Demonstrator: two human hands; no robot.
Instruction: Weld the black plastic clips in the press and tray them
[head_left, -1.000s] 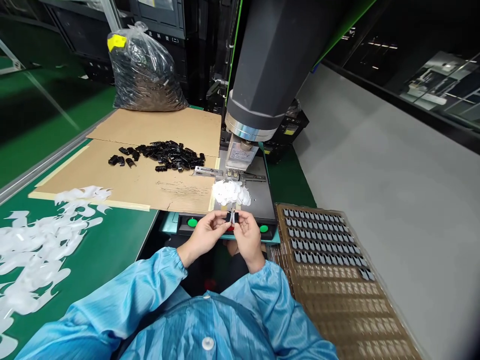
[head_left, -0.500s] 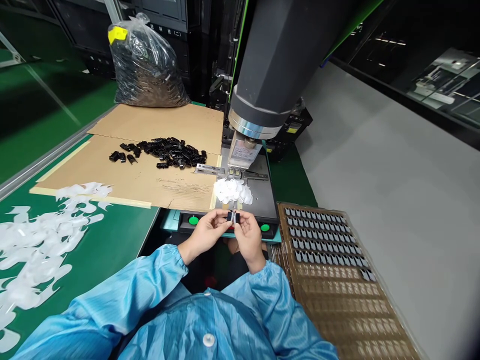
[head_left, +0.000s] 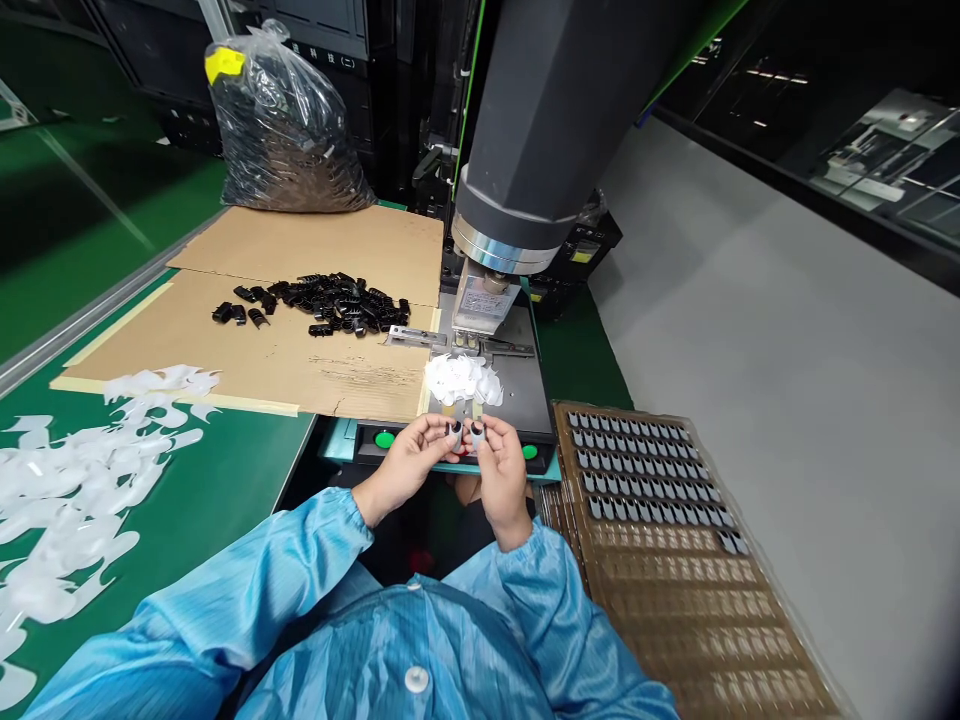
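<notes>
My left hand pinches a small black plastic part with a pale grey face between thumb and fingers. A similar black and grey part is gripped in my right hand. The two parts are held side by side, a little apart, above the front edge of the machine base. Just beyond them lies a heap of white film pieces on the grey machine plate. Over the heap stands the metal press head.
Loose black parts lie on cardboard to the left. White film scraps cover the green table. A brown tray at right holds rows of grey-faced parts. Green buttons flank my hands; a filled plastic bag stands behind.
The two parts, earlier held close together with dark sides showing, are now slightly apart and turned so their grey faces show. The view has shifted slightly.
</notes>
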